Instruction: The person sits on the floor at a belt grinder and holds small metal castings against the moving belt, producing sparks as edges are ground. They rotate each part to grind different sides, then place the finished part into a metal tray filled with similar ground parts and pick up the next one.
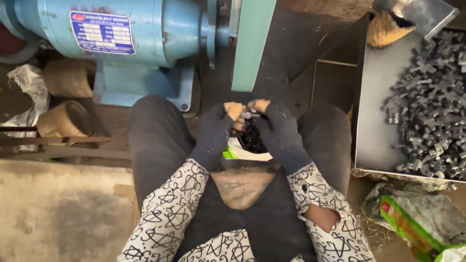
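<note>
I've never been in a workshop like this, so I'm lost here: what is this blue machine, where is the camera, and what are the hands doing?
The camera sits on the person's head and looks straight down at their lap. The left hand and right hand, both in dark gloves with open fingertips, together hold a small metal piece between the knees. Ahead stands a blue motor-driven grinding machine with an upright belt guard. To the right, a metal tray holds a heap of small grey metal parts. A half-open sack lies on the floor beside it.
</note>
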